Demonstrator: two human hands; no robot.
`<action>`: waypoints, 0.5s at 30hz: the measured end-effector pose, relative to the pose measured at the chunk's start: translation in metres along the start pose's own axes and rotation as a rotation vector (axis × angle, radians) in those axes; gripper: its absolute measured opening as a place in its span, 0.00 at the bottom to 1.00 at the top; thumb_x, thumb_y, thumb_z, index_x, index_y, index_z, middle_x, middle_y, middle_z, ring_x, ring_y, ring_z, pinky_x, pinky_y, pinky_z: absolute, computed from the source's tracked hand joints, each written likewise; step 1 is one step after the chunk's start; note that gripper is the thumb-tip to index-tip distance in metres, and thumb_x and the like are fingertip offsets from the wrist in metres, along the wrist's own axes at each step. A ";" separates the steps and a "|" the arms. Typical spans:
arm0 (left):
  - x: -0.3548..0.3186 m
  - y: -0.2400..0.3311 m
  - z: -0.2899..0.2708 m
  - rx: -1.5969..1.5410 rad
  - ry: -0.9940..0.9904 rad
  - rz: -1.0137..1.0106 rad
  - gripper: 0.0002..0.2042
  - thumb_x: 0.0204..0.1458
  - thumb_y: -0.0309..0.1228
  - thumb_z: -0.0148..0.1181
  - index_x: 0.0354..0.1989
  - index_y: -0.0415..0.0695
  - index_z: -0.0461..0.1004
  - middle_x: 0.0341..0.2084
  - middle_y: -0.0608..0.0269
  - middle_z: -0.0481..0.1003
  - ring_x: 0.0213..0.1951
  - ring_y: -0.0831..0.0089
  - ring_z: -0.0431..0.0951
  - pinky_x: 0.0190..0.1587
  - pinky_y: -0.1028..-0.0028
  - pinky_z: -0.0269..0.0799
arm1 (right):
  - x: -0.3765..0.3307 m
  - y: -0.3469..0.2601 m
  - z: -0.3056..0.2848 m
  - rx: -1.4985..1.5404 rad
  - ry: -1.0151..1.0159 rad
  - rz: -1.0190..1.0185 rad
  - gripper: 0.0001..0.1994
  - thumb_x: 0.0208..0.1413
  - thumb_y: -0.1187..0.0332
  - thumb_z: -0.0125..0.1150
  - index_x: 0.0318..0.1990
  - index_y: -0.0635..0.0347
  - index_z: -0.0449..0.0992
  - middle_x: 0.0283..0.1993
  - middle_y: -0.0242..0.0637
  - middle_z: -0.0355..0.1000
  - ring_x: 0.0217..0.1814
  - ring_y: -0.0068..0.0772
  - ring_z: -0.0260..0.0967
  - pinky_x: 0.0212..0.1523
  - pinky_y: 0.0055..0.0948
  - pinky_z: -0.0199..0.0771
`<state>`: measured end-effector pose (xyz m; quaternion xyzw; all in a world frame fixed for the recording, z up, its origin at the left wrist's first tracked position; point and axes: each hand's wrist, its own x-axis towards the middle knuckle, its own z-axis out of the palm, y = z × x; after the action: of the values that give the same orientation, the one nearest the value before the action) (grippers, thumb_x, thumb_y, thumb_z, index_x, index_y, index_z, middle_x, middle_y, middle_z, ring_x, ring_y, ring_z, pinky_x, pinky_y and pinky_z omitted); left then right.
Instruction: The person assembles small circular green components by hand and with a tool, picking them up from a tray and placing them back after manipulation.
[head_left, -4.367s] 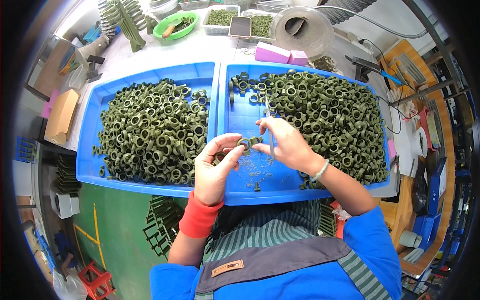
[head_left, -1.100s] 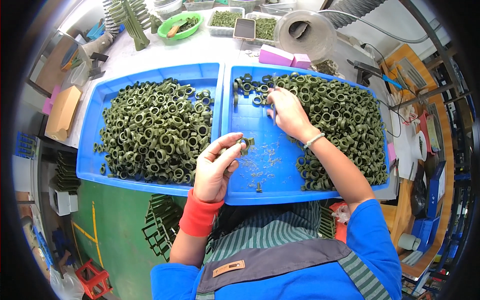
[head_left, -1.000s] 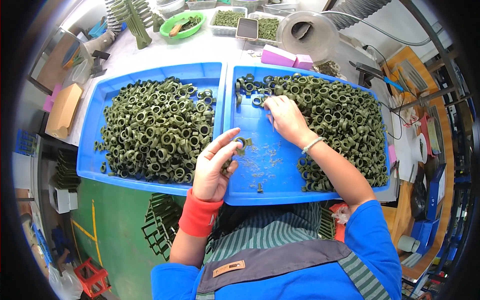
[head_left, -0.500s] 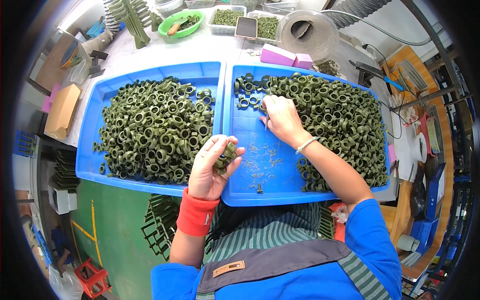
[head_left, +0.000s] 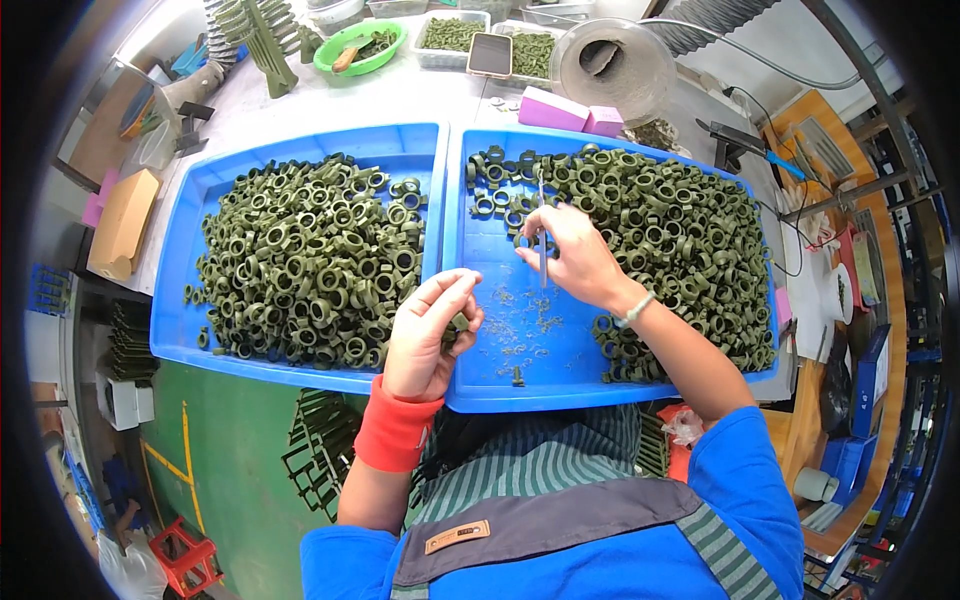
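My left hand (head_left: 428, 335), with a red band at its wrist, is closed over the divide between the two trays. Dark green ring pieces (head_left: 460, 322) show partly behind its curled fingers; how many is hidden. In my right hand (head_left: 578, 255) is a slim grey metal tool (head_left: 543, 262), pointing away from me over the right blue tray (head_left: 515, 385). A single green ring (head_left: 523, 243) shows by that hand's fingertips; whether they touch it I cannot tell. A large heap of similar rings (head_left: 680, 230) fills the tray's right side, and small trimmings lie on its floor.
The left blue tray (head_left: 175, 320) holds another heap of green rings (head_left: 310, 265). Behind the trays stand a purple block (head_left: 553, 110), a phone (head_left: 490, 54), a green bowl (head_left: 385, 62) and a clear tub (head_left: 615, 75). A cardboard box (head_left: 124, 220) stands at the left.
My right hand has drawn back slightly toward me, with more of the tool showing. My left hand has turned, its fingers folding over the ring pieces.
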<state>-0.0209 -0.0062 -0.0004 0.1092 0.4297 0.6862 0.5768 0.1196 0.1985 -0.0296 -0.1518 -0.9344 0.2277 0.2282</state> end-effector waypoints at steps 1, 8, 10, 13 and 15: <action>0.001 0.000 0.006 0.045 0.019 0.008 0.11 0.65 0.33 0.57 0.49 0.41 0.73 0.32 0.69 0.72 0.29 0.82 0.71 0.23 0.86 0.60 | -0.004 -0.011 -0.002 0.135 0.044 0.057 0.13 0.50 0.70 0.71 0.40 0.59 0.73 0.37 0.40 0.75 0.38 0.43 0.75 0.43 0.37 0.76; 0.007 -0.013 0.009 0.117 0.038 -0.011 0.12 0.64 0.32 0.59 0.51 0.39 0.74 0.31 0.69 0.76 0.27 0.86 0.72 0.24 0.86 0.61 | -0.015 -0.069 -0.017 0.332 0.118 -0.053 0.15 0.51 0.72 0.72 0.43 0.61 0.73 0.39 0.40 0.74 0.36 0.38 0.76 0.39 0.32 0.78; 0.007 -0.011 0.005 0.058 -0.022 -0.011 0.10 0.64 0.33 0.59 0.48 0.40 0.75 0.29 0.70 0.75 0.27 0.86 0.71 0.24 0.86 0.59 | -0.018 -0.074 -0.025 0.417 0.081 0.020 0.13 0.54 0.73 0.70 0.44 0.62 0.73 0.40 0.39 0.75 0.39 0.31 0.77 0.40 0.31 0.79; 0.005 -0.012 0.010 0.066 0.018 -0.010 0.10 0.65 0.33 0.58 0.48 0.41 0.76 0.30 0.70 0.76 0.27 0.86 0.71 0.24 0.86 0.59 | -0.022 -0.071 -0.028 0.846 0.000 0.281 0.08 0.61 0.75 0.65 0.44 0.64 0.72 0.44 0.33 0.75 0.47 0.20 0.74 0.48 0.25 0.78; 0.004 -0.013 0.012 0.078 0.031 -0.005 0.10 0.65 0.33 0.58 0.48 0.41 0.76 0.30 0.69 0.76 0.27 0.86 0.72 0.24 0.86 0.59 | -0.023 -0.072 -0.027 0.955 0.007 0.342 0.08 0.61 0.76 0.64 0.43 0.62 0.70 0.45 0.34 0.75 0.49 0.20 0.73 0.49 0.23 0.76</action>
<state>-0.0055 0.0020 -0.0036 0.1197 0.4653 0.6690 0.5671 0.1399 0.1383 0.0191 -0.1823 -0.6870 0.6631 0.2346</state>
